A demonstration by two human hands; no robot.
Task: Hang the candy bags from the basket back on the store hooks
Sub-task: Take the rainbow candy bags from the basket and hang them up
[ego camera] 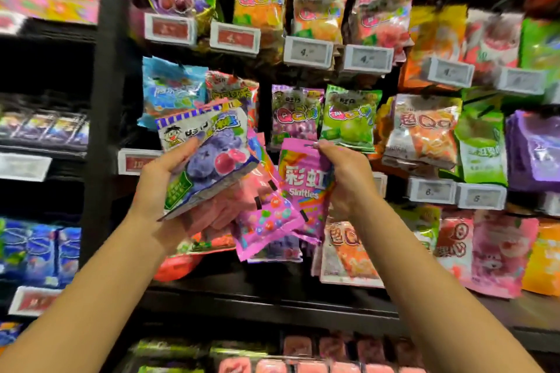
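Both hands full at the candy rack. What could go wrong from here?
1. The left hand grips a fanned stack: the blueberry bag on top, pink bags below. One may well slip out.
2. The right hand pinches only the top edge of the pink Skittles bag beside its hang hole; that grip could tear or slip.
3. The hanging bags are crowded, so the bag may end up on the wrong hook.

Bright, even store light from above; glare streaks the shiny candy bags [303,21]. Edges and corners smear with motion blur and wide-angle stretch; the centre stays sharpest.
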